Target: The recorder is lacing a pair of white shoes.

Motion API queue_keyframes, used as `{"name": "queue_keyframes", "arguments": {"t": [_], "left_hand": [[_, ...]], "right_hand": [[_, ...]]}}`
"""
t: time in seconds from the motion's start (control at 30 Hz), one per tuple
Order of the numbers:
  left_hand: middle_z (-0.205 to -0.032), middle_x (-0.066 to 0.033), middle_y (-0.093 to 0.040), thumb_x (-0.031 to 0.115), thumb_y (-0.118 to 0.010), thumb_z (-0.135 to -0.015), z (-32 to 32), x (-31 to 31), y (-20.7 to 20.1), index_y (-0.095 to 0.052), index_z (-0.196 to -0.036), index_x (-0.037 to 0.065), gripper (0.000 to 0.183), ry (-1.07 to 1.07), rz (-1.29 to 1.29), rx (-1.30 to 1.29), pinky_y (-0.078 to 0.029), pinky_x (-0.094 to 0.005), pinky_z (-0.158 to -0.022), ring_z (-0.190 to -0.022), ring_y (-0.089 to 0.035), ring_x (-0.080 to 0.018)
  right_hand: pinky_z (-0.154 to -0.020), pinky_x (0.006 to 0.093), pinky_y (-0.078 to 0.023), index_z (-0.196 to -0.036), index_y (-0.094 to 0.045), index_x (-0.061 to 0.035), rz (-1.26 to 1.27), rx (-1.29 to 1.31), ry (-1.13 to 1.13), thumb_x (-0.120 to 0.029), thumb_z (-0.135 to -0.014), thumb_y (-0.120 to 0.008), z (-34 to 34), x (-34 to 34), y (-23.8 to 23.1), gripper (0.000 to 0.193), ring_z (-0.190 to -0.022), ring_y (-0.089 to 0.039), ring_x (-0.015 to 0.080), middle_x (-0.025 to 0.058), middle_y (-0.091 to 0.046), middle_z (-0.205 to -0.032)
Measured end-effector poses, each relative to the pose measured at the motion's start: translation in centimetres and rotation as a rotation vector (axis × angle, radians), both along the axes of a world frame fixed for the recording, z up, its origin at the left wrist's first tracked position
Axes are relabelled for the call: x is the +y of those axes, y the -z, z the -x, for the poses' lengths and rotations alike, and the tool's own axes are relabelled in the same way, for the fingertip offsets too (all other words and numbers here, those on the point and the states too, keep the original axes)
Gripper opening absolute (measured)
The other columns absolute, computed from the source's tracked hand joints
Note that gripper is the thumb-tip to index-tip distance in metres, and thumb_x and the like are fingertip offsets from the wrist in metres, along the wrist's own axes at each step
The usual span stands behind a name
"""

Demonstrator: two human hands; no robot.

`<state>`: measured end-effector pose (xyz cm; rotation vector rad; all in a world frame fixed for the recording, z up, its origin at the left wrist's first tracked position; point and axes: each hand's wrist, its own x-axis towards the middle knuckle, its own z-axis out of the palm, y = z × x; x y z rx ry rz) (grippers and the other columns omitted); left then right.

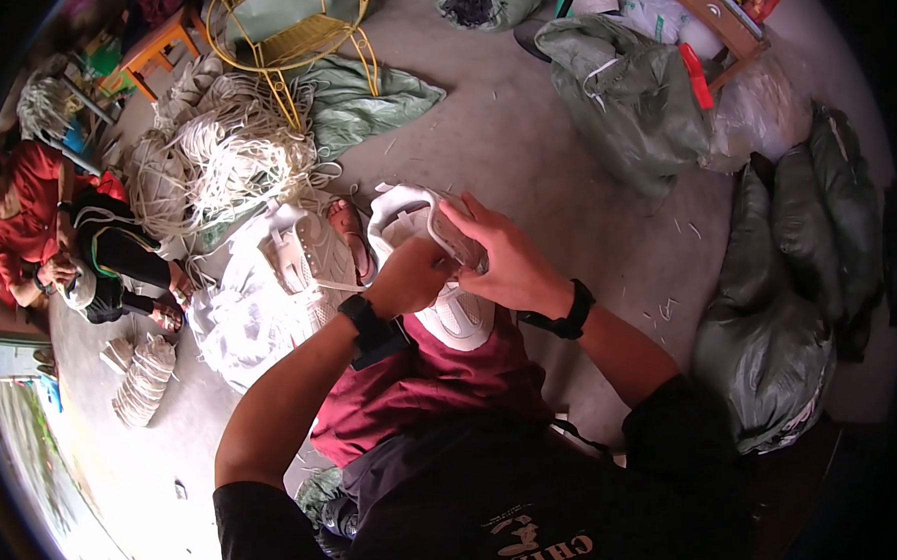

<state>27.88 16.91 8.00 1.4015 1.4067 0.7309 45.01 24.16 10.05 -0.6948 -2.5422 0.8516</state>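
A white sneaker (457, 322) rests over my lap, its toe pointing toward me and its heel away. My right hand (508, 257) grips its right side, fingers stretched along the upper and thumb turned inward. Over the lacing area my left hand (415, 275) is closed, its fingertips pressed in near the right thumb. Whatever those fingertips hold is too small and hidden to make out. A second white sneaker (300, 248) lies to the left on white plastic bags (232, 319). From it a pale lace (341, 286) runs toward my left wrist.
At the far left a seated person in red (26, 223) handles a pale shoe (78, 284). A heap of white laces (227, 139) lies near a yellow chair (303, 46). A lace bundle (145, 381) sits on the floor. Green sacks (616, 98) and dark sacks (767, 356) stand at right.
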Motion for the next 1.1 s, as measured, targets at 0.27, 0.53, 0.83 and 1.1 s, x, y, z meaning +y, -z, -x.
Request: {"name": "queue_keyframes", "arguments": {"t": [0.27, 0.53, 0.83, 1.1], "left_hand": [[-0.062, -0.0105, -0.058, 0.015, -0.060, -0.090, 1.1, -1.3, -0.4, -0.067, -0.091, 0.000, 0.017, -0.310, -0.180, 0.218, -0.047, -0.0323, -0.053, -0.053, -0.059, -0.0153], [-0.071, -0.0086, -0.060, 0.020, -0.066, -0.086, 0.8, -1.8, 0.4, -0.063, -0.097, 0.000, 0.023, -0.121, -0.364, 0.245, -0.046, -0.0298, -0.055, -0.057, -0.059, -0.0144], [-0.075, -0.0138, -0.065, 0.019, -0.065, -0.085, -0.1, -1.5, 2.4, -0.064, -0.092, 0.003, 0.017, -0.212, -0.193, 0.090, -0.049, -0.0364, -0.064, -0.071, -0.067, -0.0258], [-0.072, -0.0052, -0.062, 0.007, -0.062, -0.089, -0.2, -1.1, 3.0, -0.060, -0.093, -0.003, 0.011, -0.184, -0.124, -0.033, -0.047, -0.0256, -0.056, -0.061, -0.059, -0.0098]], "right_hand": [[-0.110, 0.0412, -0.033, -0.147, -0.035, -0.0084, 0.149, 0.021, 0.022, -0.012, -0.077, -0.069, -0.3, 0.9, 1.8, 0.078, -0.135, -0.038, 0.0414, 0.0313, -0.030, -0.148], [-0.086, 0.0384, -0.045, -0.113, -0.058, -0.0032, 0.194, 0.197, 0.184, -0.014, -0.084, -0.066, -3.0, -0.5, 3.3, 0.032, -0.100, -0.057, 0.0326, 0.0189, -0.057, -0.117], [-0.068, 0.0437, -0.044, -0.073, -0.057, -0.0012, 0.096, -0.041, 0.148, -0.016, -0.088, -0.061, -3.9, -1.2, 4.5, 0.021, -0.075, -0.055, 0.0358, 0.0163, -0.059, -0.071], [-0.052, 0.0396, -0.039, -0.069, -0.053, 0.0035, 0.393, 0.035, 0.169, -0.023, -0.092, -0.061, -4.0, -0.4, 5.1, 0.036, -0.051, -0.047, 0.0307, 0.0189, -0.053, -0.059]]}}
